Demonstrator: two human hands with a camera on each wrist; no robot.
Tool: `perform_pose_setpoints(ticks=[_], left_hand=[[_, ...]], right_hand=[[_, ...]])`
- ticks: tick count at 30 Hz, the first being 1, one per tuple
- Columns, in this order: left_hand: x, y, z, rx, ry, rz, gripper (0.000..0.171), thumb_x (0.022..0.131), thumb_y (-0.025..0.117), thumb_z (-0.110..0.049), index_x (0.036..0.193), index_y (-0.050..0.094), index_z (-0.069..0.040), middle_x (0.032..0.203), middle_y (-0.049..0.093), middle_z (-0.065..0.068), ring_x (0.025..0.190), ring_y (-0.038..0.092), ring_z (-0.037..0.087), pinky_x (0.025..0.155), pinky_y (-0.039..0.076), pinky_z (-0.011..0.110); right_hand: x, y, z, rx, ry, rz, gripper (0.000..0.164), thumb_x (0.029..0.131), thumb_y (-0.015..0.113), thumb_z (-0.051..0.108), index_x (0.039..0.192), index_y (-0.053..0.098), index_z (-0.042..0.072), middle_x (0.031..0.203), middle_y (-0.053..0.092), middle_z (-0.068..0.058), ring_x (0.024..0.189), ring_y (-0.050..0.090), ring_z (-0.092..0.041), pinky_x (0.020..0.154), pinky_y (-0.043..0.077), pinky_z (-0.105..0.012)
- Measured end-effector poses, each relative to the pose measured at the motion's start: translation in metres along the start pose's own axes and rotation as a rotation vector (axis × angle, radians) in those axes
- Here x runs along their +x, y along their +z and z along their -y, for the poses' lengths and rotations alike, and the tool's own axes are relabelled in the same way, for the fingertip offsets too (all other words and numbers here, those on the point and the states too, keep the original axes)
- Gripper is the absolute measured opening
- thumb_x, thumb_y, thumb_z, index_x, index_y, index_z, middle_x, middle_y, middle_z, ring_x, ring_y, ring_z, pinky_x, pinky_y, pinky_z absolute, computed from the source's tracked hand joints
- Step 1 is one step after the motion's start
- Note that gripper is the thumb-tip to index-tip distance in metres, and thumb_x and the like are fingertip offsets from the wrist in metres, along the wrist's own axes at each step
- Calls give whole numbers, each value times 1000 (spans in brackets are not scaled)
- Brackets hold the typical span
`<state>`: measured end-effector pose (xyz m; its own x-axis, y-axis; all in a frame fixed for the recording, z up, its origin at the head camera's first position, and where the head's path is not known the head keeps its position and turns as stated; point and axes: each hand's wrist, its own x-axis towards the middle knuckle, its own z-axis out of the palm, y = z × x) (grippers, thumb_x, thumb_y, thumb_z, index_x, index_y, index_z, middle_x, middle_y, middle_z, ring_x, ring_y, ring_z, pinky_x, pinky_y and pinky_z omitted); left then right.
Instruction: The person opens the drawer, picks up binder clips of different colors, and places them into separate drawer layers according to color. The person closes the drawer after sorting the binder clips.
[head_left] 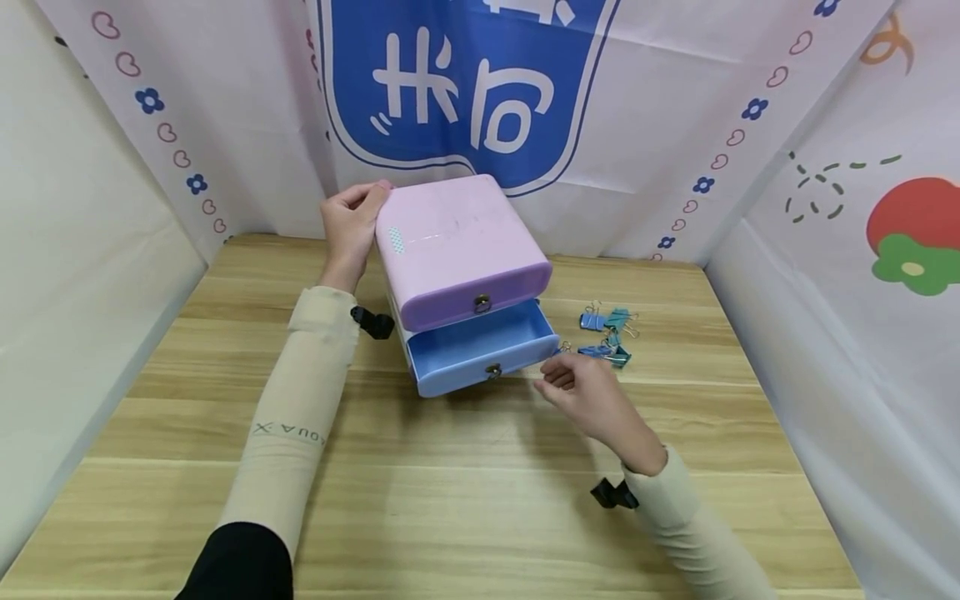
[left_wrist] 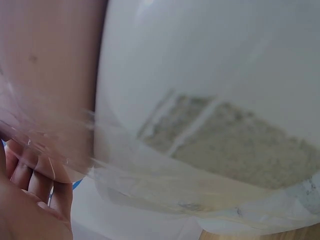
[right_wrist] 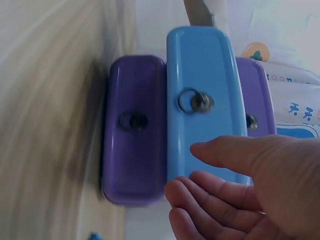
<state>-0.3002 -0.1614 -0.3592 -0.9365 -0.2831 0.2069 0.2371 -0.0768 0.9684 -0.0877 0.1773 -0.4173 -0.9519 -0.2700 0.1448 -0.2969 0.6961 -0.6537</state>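
Note:
A small drawer box (head_left: pixel 461 237) with a pink top and white sides stands on the table. Its blue middle drawer (right_wrist: pixel 200 145) is pulled out, with a ring knob on its front; the part of its inside that shows holds nothing. Purple drawers above and below it are closed. My left hand (head_left: pixel 351 229) grips the box's back left corner, its fingers (left_wrist: pixel 40 185) bent round the far edge. Beside the blue drawer's right front corner, my right hand (head_left: pixel 588 400) holds nothing, fingers loosely curled. Several blue and teal binder clips (head_left: pixel 603 337) lie right of the box.
The wooden table (head_left: pixel 465 500) ends at a printed cloth backdrop (head_left: pixel 615 150) close behind the box. White cloth walls rise at the left and right. A dark band with a small black mount (head_left: pixel 615 493) sits on each sleeve.

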Motion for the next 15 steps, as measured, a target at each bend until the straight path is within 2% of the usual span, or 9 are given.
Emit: perform_pose_setpoints(ticks=[10, 15], left_hand=[[-1, 1, -1, 2, 5, 0, 20, 94, 81, -26, 104, 84, -9, 98, 80, -3, 83, 70, 9, 69, 57, 17], [-2, 0, -2, 11, -2, -1, 21, 94, 81, -28, 105, 84, -10, 96, 79, -4, 82, 69, 10, 69, 57, 18]], right_hand=[[-6, -52, -29, -206, 26, -85, 24, 94, 80, 12, 112, 73, -3, 104, 78, -20, 90, 78, -31, 82, 65, -47], [-4, -71, -50, -301, 31, -80, 28, 94, 80, 10, 115, 72, -6, 107, 77, -25, 94, 77, -38, 85, 63, -55]])
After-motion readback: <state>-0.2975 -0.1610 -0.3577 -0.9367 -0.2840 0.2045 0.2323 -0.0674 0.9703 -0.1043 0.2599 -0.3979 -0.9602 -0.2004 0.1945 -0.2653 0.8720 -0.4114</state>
